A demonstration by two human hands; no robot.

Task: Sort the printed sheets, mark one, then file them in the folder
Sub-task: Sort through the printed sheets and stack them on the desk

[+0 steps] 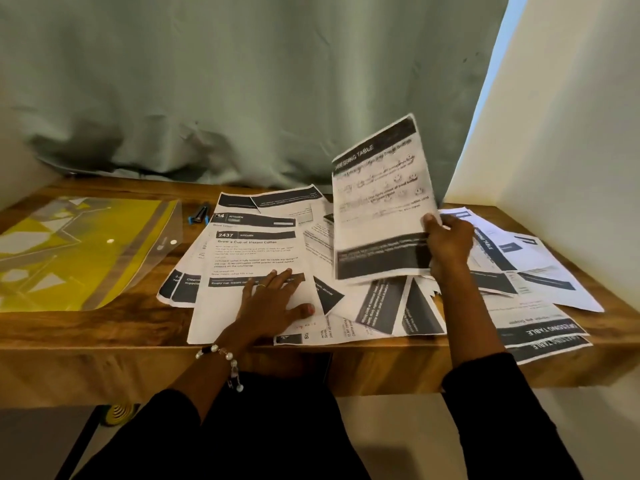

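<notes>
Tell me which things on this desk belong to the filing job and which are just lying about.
For the job:
- lifted sheet, gripped by the right hand
- coffee sheet, under the flat left hand
- scattered sheets
- yellow folder
- marker

Lying about:
- curtain
- desk

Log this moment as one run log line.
stage: sorting | left hand: flat on kitchen sheet | right hand: holds dressing table sheet raised | folder: untouched
</notes>
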